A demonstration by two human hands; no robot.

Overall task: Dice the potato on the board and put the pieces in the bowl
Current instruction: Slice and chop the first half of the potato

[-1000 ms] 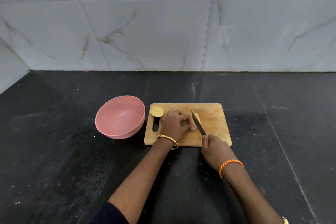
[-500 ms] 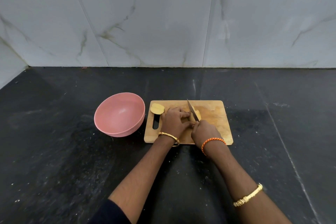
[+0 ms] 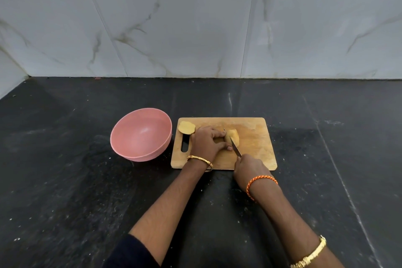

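A wooden cutting board (image 3: 256, 148) lies on the black counter. On its middle sits a pale yellow potato piece (image 3: 233, 136), pinned from the left by my left hand (image 3: 206, 143). My right hand (image 3: 249, 169) grips a knife (image 3: 236, 148) whose blade runs along the potato's left side, tip near my left fingers. A second potato half (image 3: 186, 127) lies cut face up at the board's far left corner, above the handle slot. An empty pink bowl (image 3: 141, 134) stands just left of the board.
The black stone counter (image 3: 65, 180) spreads widely around the board, dusted with pale specks. A white marble-tiled wall (image 3: 195, 28) closes off the back and the left corner.
My right hand pushed the knife forward over the potato, then drew it back toward me. My left hand stayed on the potato. The camera tilted slightly.
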